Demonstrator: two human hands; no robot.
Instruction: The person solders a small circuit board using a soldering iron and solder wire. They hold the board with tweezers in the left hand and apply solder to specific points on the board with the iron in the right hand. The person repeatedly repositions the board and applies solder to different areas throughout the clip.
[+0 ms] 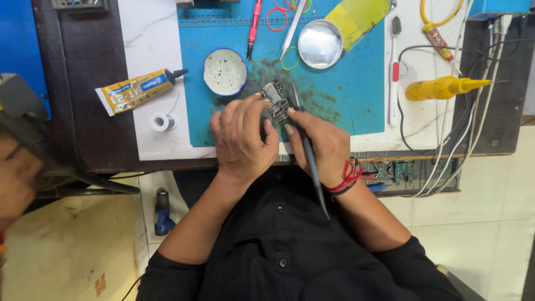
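A white marble-patterned desk (150,39) carries a blue work mat (345,106), seen from above, with pale floor tiles below the near edge. At the mat's near edge, the left hand (241,139) pinches a small circuit board (275,101) between thumb and fingertips, holding it just above the mat. The right hand (320,146), with a red thread at the wrist, grips a dark slender tool (308,153) like a pen; its tip meets the board's right side. Just beyond the board lies a round white dish (224,72); a shiny metal lid (320,44) sits toward the far edge of the mat. Near the desk's left edge lie a yellow glue tube (134,90) and a solder spool (162,121). A white toothbrush (394,72) and a yellow squeeze bottle (443,88) lie toward the right edge.
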